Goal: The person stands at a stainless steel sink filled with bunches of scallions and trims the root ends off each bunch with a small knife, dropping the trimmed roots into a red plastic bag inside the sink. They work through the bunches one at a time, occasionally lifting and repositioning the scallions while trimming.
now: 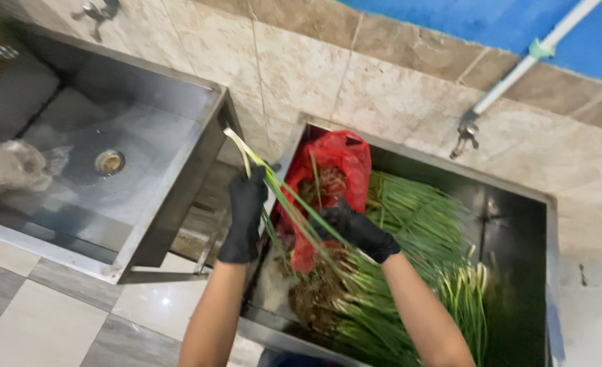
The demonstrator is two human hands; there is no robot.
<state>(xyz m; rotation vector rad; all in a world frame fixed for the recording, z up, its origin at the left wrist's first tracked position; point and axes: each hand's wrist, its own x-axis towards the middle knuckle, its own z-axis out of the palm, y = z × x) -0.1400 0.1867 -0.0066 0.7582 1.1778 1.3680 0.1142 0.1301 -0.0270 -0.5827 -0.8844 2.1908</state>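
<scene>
I see my left hand (245, 212), black-gloved, clenched around a green onion stalk (273, 183) that slants from up by the tiled wall (396, 102) down across the right sink (518, 224). My right hand (356, 230), also gloved, grasps the same stalk lower down, just in front of a red bag (338, 166). The sink below is piled with green onions (416, 251), roots toward me. The left sink (144, 136) holds a crumpled clear bag (12, 166) near its drain (109, 162).
</scene>
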